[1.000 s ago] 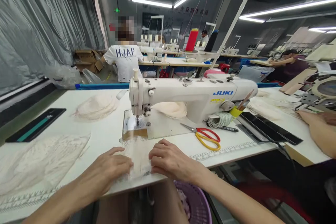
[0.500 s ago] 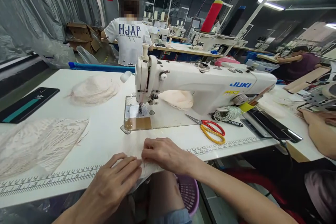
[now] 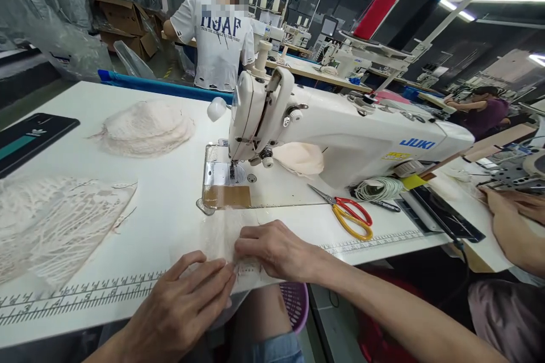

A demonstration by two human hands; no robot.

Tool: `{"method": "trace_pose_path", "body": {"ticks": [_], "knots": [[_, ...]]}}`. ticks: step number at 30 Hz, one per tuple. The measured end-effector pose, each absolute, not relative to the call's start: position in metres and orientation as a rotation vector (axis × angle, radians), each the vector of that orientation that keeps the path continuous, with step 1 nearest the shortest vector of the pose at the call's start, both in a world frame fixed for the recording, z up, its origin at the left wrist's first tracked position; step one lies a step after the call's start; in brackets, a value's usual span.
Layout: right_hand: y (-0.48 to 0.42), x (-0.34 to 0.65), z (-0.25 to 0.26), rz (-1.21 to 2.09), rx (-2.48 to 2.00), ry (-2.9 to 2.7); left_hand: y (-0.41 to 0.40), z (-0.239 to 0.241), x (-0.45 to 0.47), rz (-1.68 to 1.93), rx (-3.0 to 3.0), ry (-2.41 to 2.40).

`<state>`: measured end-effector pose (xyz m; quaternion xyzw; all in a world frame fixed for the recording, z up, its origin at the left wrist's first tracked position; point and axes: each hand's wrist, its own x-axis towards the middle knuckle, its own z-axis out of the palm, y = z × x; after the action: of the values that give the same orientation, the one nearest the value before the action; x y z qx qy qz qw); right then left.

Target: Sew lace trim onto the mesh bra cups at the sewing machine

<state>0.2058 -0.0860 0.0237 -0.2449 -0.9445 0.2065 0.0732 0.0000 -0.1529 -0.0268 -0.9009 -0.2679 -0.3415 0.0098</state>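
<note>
Pressing limp, feather-light lace piece with flattened left hand (right hand curled, grip untellable); best pinched at edges.

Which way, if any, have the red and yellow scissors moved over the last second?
No. The scissors still lie in front of the sewing machine, blades toward the needle end and handles beside the coiled cord. Only the camera view has shifted.

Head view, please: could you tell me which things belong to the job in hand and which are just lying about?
In hand: thin fabric piece under the left hand and right hand; sewing machine just beyond it.
Lying about: scissors, cord coil, lace stack, lace sheet, black device.
</note>
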Motion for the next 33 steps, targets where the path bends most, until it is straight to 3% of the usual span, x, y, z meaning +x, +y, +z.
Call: {"method": "trace_pose_path", "body": {"ticks": [3,6,9,13,20,33], "knots": [[-0.075,0.218,0.027,0.195,-0.877,-2.870,-0.152,-0.026,0.001,-1.078,-2.811,-0.837],[-0.069,0.243,0.036,0.066,-1.080,-2.706,-0.152,-0.021,0.003,-1.146,-2.840,-0.860],[-0.085,0.263,0.045,0.172,-1.235,-2.481,-0.151,-0.013,0.003,-1.203,-2.939,-0.982],[-0.137,0.259,0.038,0.519,-1.027,-2.548,-0.151,-0.004,0.003,-1.266,-3.033,-1.265],[-0.173,0.222,-0.005,0.271,-0.826,-2.481,-0.154,-0.006,0.002,-1.140,-3.027,-1.331],[-0.189,0.211,-0.042,0.052,-0.995,-2.253,-0.156,-0.006,0.006,-1.080,-2.947,-1.345]]}}
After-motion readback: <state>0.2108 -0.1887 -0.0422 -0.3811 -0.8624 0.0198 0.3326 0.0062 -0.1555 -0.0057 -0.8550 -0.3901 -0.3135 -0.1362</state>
